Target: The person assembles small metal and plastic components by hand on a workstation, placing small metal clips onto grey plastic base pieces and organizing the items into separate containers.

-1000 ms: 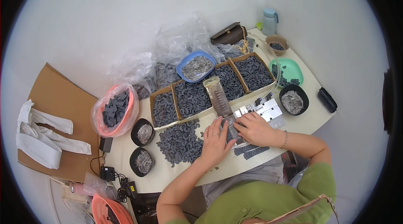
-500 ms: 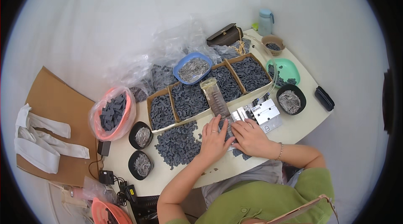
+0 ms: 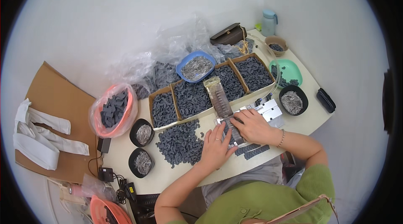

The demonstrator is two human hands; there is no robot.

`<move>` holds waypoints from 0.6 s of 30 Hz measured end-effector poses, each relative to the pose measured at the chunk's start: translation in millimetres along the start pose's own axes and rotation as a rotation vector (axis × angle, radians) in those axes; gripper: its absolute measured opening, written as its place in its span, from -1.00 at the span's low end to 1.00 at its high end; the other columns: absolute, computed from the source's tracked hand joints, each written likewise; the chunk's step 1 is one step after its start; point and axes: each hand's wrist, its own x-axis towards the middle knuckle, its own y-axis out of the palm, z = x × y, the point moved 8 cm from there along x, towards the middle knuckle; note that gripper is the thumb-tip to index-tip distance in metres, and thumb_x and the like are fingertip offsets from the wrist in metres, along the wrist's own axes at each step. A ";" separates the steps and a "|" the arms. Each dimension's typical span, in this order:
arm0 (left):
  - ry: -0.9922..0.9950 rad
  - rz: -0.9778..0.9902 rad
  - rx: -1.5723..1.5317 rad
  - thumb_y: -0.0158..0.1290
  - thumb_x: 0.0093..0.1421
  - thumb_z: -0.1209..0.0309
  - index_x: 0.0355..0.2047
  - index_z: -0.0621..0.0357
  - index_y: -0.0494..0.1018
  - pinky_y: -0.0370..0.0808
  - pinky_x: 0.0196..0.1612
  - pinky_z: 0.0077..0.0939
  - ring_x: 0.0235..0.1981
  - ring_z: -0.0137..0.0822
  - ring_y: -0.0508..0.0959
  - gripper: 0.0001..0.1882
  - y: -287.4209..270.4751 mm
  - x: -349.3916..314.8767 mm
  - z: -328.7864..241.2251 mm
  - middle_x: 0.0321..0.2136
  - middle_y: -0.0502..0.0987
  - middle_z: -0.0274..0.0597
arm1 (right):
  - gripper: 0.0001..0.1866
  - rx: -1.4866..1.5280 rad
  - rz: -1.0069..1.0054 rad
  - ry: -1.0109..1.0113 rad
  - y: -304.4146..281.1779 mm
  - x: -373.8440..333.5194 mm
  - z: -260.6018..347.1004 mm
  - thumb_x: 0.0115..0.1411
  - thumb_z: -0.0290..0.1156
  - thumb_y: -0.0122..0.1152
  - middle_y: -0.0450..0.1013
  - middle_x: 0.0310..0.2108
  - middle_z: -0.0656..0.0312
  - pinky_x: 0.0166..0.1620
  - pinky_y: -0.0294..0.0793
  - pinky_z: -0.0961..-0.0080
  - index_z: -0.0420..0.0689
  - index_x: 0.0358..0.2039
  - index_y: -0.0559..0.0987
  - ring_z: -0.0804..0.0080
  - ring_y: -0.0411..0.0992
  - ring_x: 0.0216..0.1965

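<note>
A metal jig [image 3: 236, 136] carrying dark grey pieces lies near the front edge of the table, beneath my hands. My left hand [image 3: 215, 150] rests along its left side with fingers stretched and apart. Over its right side lies my right hand [image 3: 255, 128], fingers spread and slightly bent; the palm hides what is under it. A clear plastic chute [image 3: 218, 98] with ridges slopes from the divided box down to the jig. To the right, a silver clamping device [image 3: 268, 110] with air tubes is partly covered by my right hand. Rows of dark grey pieces [image 3: 256, 151] lie by my right wrist.
A divided cardboard box [image 3: 180, 120] of small grey pieces spans the table, with a loose heap [image 3: 180, 144] before it. Around stand black bowls of metal pins [image 3: 142, 163], a blue basin [image 3: 180, 70], a green bowl [image 3: 294, 70] and a pink basket [image 3: 132, 108].
My right hand has shifted up and right, and my left hand slightly down, so more of the jig shows between them. Rows of grey pieces now show by the right wrist.
</note>
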 end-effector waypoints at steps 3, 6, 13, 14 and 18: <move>-0.001 0.013 0.084 0.15 0.04 0.01 0.11 0.09 0.36 0.14 0.18 0.07 0.22 0.05 0.19 -0.32 0.9 0.0 -3.4 0.20 0.18 0.16 | -0.52 -0.010 0.009 -0.008 0.6 3.9 -0.6 -0.10 -0.37 0.21 0.39 -0.21 0.14 -0.10 0.28 0.38 -0.29 -0.12 0.53 0.27 0.33 -0.16; 0.016 0.023 0.159 0.15 0.00 -0.07 0.12 -0.03 0.36 0.12 0.19 0.08 0.25 0.02 0.17 -0.30 -2.4 5.4 -2.1 0.22 0.16 0.14 | -0.54 -0.002 -0.002 -0.007 0.5 4.1 -1.7 -0.07 -0.35 0.19 0.39 -0.24 0.14 -0.11 0.28 0.38 -0.29 -0.13 0.54 0.28 0.33 -0.18; 0.035 0.109 0.117 0.17 -0.03 -0.11 0.11 -0.19 0.39 0.08 0.21 0.10 0.27 0.00 0.14 -0.31 -11.0 6.2 -2.1 0.24 0.13 0.10 | -0.56 0.107 0.041 -0.023 0.2 -4.8 1.1 -0.10 -0.41 0.20 0.39 -0.18 0.14 -0.09 0.28 0.38 -0.24 -0.13 0.54 0.26 0.33 -0.13; 0.030 0.121 0.101 0.17 -0.03 -0.10 0.11 -0.20 0.40 0.07 0.22 0.10 0.27 0.00 0.13 -0.32 -11.6 6.0 -2.0 0.24 0.13 0.10 | -0.56 0.119 0.044 -0.023 0.3 -6.9 0.8 -0.11 -0.43 0.20 0.39 -0.17 0.14 -0.08 0.28 0.37 -0.24 -0.13 0.54 0.26 0.33 -0.12; 0.013 0.115 0.006 0.19 0.00 -0.02 0.13 -0.11 0.37 0.05 0.22 0.10 0.26 0.05 0.13 -0.32 -15.6 1.8 5.3 0.23 0.13 0.13 | -0.57 0.168 0.039 -0.021 -2.2 -12.0 0.4 -0.13 -0.47 0.19 0.39 -0.16 0.17 -0.06 0.28 0.36 -0.21 -0.15 0.55 0.26 0.34 -0.09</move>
